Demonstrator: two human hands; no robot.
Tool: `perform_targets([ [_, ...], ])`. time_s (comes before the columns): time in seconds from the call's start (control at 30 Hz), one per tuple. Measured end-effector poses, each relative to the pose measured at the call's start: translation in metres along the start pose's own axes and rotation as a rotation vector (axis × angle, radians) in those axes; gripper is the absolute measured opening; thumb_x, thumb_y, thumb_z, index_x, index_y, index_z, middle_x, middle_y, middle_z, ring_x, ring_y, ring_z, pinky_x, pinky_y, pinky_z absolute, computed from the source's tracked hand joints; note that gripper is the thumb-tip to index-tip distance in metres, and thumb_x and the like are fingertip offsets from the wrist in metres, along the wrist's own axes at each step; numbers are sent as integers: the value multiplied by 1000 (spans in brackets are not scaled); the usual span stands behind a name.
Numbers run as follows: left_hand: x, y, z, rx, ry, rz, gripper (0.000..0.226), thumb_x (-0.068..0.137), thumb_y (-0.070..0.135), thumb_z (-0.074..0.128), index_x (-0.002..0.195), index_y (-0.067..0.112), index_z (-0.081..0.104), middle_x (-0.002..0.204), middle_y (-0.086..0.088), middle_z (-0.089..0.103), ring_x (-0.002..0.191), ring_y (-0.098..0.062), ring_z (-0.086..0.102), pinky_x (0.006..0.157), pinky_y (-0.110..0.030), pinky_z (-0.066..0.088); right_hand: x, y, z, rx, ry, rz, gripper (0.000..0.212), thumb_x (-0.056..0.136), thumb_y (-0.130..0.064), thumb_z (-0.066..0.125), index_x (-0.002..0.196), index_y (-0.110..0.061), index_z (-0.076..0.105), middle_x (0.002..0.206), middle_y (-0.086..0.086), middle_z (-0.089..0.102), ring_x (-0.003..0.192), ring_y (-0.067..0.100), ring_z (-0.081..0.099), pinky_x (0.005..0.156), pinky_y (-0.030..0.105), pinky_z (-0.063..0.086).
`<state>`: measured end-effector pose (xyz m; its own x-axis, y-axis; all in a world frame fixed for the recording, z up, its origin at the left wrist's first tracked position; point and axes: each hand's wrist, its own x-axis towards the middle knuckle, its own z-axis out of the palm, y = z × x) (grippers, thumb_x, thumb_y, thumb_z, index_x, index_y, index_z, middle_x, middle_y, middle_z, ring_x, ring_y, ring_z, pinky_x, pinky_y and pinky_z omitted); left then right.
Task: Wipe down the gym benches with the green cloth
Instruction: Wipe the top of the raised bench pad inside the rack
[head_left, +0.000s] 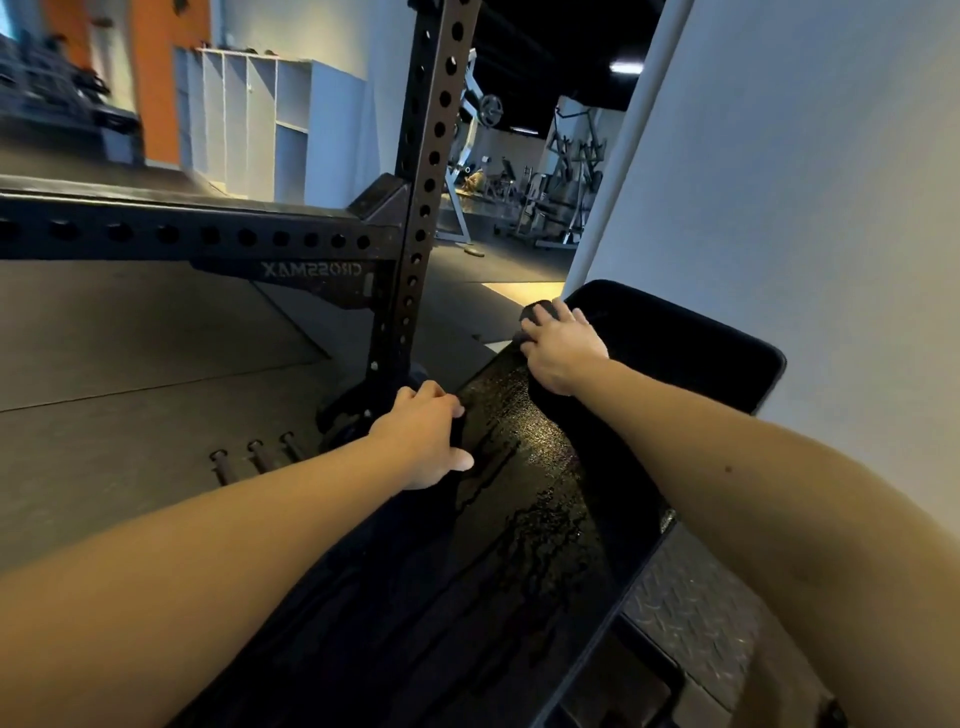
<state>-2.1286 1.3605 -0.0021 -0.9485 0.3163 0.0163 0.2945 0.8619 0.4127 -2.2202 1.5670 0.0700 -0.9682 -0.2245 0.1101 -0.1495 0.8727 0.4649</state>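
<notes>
Gym bench (519, 519) wipe is looking roughly half done.
At frame centre, the right hand (563, 348) is pressing spread fingers on the dark-looking cloth (536, 312); the left hand (426, 441) is gripping the bench's edge. The middle is glistening wet; the far end likely remains.

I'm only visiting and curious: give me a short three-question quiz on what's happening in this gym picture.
1. True or false: the right hand presses the cloth onto the bench pad.
2. The left hand grips: A) the pad's edge B) a spray bottle C) a dumbbell.
3. Fill in: the pad's near surface looks shiny and ___.
Key: 1 true; 2 A; 3 wet.
</notes>
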Motion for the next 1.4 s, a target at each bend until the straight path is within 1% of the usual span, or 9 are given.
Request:
perform_targets([
  [0.13, 0, -2, 2, -11, 10, -23, 71, 92, 44, 70, 152, 22, 38, 148, 1, 32, 138, -27, 28, 105, -49, 43, -37, -38, -2, 108, 56, -127, 50, 108, -36, 33, 155, -18, 39, 165, 7, 25, 153, 31, 11, 124, 46, 15],
  [0.27, 0, 0, 2, -32, 26, -45, 73, 90, 45, 72, 152, 22, 39, 147, 2, 32, 139, -27, 27, 108, -51, 41, -86, -51, 10, 221, -5, -336, 53, 110, -36, 35, 160, -22, 29, 170, -1, 14, 158, 21, 2, 126, 39, 1],
  [0.5, -1, 1, 1, -54, 22, -39, 72, 90, 40, 73, 152, 22, 40, 147, 1, 33, 139, -27, 28, 107, -51, 42, -81, 23, 3, 139, 65, 111, 53, 107, -37, 32, 157, -21, 34, 168, 3, 21, 155, 31, 10, 126, 47, 12],
  [0.6, 0, 2, -3, -16, 18, -63, 72, 88, 42, 75, 150, 22, 43, 146, 0, 34, 138, -28, 29, 107, -55, 41, -99, -14, 8, 173, 101, 37, 50, 106, -37, 34, 152, -17, 42, 163, 7, 29, 152, 33, 15, 124, 46, 17],
  [0.77, -13, 30, -3, 135, 42, -60, 58, 96, 35, 64, 147, 14, 46, 146, -5, 36, 137, -30, 30, 106, -48, 44, -156, -36, 19, 243, 34, -82, 54, 109, -38, 32, 160, -22, 28, 171, 0, 12, 158, 24, -1, 128, 41, 2],
  [0.93, -36, 66, 5, 127, 101, 75, 58, 94, 47, 64, 144, 21, 51, 145, 0, 39, 139, -25, 29, 102, -45, 45, -177, 42, 15, 236, 79, 230, 54, 109, -39, 29, 161, -24, 25, 171, -4, 12, 158, 21, 2, 128, 41, 2],
  [1.03, -42, 72, 12, 110, 58, 90, 68, 90, 51, 67, 147, 21, 47, 146, 0, 37, 140, -26, 27, 104, -47, 45, -180, 34, 20, 307, 151, 329, 53, 108, -37, 32, 158, -20, 32, 170, 1, 17, 158, 27, 4, 128, 43, 5],
  [1.27, -43, 65, 22, 96, 96, 94, 67, 91, 53, 66, 148, 26, 45, 147, 5, 36, 137, -24, 30, 97, -44, 46, -254, -45, 53, 388, 297, 114, 54, 103, -37, 38, 151, -16, 48, 164, 2, 33, 157, 26, 15, 128, 44, 10],
  [1.4, -44, 66, 22, 64, 93, 91, 68, 90, 53, 68, 149, 27, 45, 149, 6, 35, 140, -23, 28, 96, -45, 46, -244, 7, 52, 347, 263, 194, 52, 107, -38, 37, 155, -21, 42, 167, -3, 27, 158, 20, 10, 129, 42, 6],
])
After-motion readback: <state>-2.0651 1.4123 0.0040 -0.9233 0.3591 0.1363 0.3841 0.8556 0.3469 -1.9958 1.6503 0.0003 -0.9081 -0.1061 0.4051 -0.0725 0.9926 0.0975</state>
